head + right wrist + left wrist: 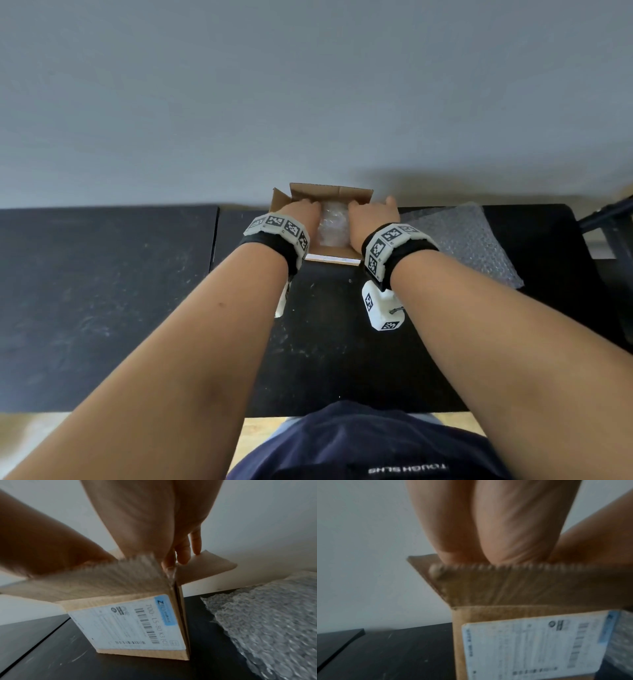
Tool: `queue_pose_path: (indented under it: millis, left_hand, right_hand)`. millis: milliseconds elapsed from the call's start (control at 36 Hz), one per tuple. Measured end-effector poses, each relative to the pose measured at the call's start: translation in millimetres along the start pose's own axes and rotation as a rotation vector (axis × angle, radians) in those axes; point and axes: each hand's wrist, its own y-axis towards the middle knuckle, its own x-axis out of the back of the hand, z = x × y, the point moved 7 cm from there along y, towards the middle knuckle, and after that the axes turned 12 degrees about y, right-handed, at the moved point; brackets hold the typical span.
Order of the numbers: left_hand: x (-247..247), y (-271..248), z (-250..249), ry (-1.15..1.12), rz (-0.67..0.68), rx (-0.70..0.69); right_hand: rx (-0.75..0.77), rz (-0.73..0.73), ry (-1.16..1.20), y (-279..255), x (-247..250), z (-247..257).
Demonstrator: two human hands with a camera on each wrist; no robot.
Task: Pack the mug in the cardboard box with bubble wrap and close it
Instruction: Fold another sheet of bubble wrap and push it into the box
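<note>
The cardboard box (346, 193) stands open on the black table, a white label (123, 626) on its near side. Inside lies a bubble-wrapped bundle (330, 228); the mug itself is hidden. My left hand (301, 210) reaches into the box left of the bundle, its fingers hidden behind the near flap (522, 585). My right hand (373, 214) reaches in on the right side. Its straight fingers (184, 553) touch the right flap (205, 566). Both palms lie against the near flap's top edge.
A loose sheet of bubble wrap (462, 240) lies on the table right of the box. The black table (102, 291) runs left with a seam between two tops. A grey wall stands directly behind the box. A dark frame (613, 222) is at the far right.
</note>
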Motion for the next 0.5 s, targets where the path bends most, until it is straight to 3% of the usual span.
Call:
queue_pose_path:
  millis: [250,500]
  left_hand:
    - [-0.7,9.5,-4.1,0.068,-0.116,-0.005]
    - [-12.3,-3.0,-7.7,0.041,-0.051,0.142]
  right_hand:
    - [-0.005,0.006,0.001,5.1,-7.6,-2.0]
    - [0.052,-0.034,-0.001,10.7,-7.9,-4.8]
